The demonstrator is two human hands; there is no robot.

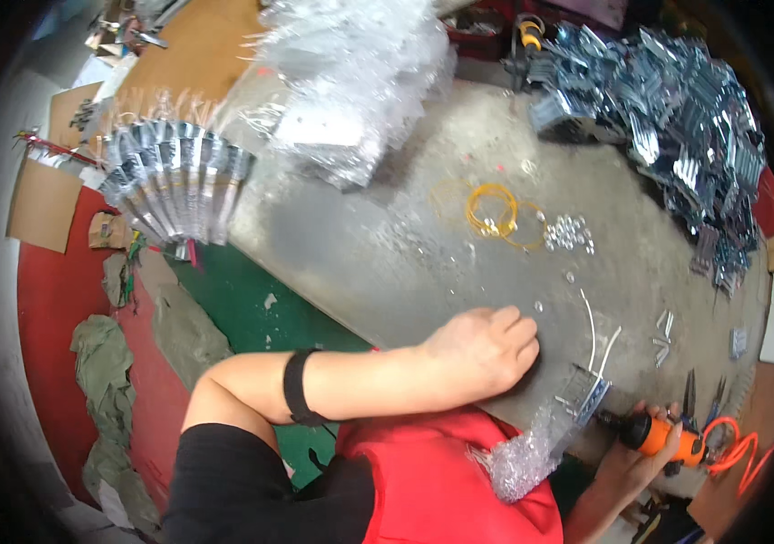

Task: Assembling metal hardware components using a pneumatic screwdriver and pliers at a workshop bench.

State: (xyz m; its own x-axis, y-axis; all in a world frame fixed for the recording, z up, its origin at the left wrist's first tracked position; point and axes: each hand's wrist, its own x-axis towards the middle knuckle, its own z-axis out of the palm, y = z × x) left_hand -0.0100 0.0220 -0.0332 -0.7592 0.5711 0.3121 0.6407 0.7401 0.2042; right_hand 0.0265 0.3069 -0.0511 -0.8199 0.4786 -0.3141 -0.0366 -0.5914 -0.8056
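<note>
My left hand (486,352) is closed above the front of the grey table, its fingers curled; whatever they may hold is hidden. My right hand (645,462) grips an orange and black power screwdriver (659,437) at the lower right. An orange coiled hose (740,449) trails from the tool's rear. The screwdriver's tip points at a small metal bracket piece (586,399) at the table's front edge. Two white wires (592,331) rise from this piece. Clear crinkled plastic wrap (521,464) hangs from it over the red apron (450,476).
A large heap of metal brackets (659,109) covers the back right. Clear plastic bags (350,91) are piled at the back. Bagged pieces (174,177) fan out at left. A yellow wire coil (491,210), small silver parts (570,233), metal pins (663,338) and pliers (690,397) lie on the table (360,263).
</note>
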